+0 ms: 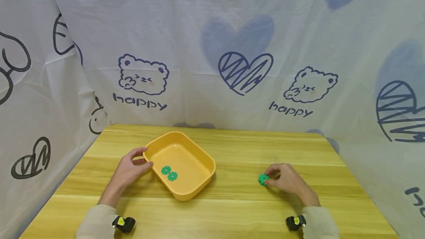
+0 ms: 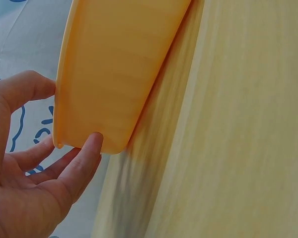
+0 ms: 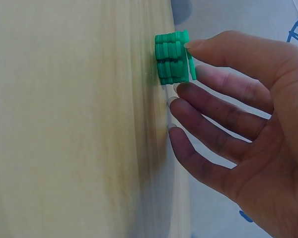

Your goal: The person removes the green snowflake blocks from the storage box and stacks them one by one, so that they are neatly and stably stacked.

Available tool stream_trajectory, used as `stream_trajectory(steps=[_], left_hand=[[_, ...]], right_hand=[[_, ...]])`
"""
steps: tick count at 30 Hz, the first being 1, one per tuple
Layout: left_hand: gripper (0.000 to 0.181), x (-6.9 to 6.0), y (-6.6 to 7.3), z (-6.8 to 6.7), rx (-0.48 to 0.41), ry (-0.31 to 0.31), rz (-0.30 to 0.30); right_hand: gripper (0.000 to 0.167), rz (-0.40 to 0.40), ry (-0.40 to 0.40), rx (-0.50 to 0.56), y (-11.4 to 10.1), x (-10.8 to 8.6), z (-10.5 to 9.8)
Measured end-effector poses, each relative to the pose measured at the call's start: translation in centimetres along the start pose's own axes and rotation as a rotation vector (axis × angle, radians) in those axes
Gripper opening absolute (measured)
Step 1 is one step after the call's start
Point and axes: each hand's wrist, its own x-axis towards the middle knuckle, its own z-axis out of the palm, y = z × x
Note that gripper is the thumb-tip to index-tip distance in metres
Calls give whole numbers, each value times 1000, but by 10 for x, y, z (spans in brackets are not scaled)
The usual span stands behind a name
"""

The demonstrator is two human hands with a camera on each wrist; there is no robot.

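Observation:
A yellow plastic basin (image 1: 196, 150) stands on the wooden table, left of centre. Two green notched discs (image 1: 172, 176) lie flat on its floor near the left side. My left hand (image 1: 131, 169) holds the basin's left corner from outside, thumb and fingers spread around it; the basin's outer wall (image 2: 109, 64) fills much of the left wrist view. To the right, my right hand (image 1: 287, 180) is at a small stack of green notched discs (image 1: 263, 179). In the right wrist view, thumb and forefinger pinch the top disc (image 3: 191, 67), tilted off the stack (image 3: 170, 58).
The wooden table (image 1: 239, 213) runs back to a pale cloth curtain (image 1: 192, 47) printed with hearts and bears. Cloth also hangs along the left and right sides. A small black camera is strapped to each wrist.

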Motion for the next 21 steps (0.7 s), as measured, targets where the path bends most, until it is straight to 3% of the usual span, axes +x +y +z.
stream_trajectory(steps=[21], left_hand=[[69,0,-1,0,16,2,-4]], right_hand=[[22,-3,-10,12,1,-1,0]])
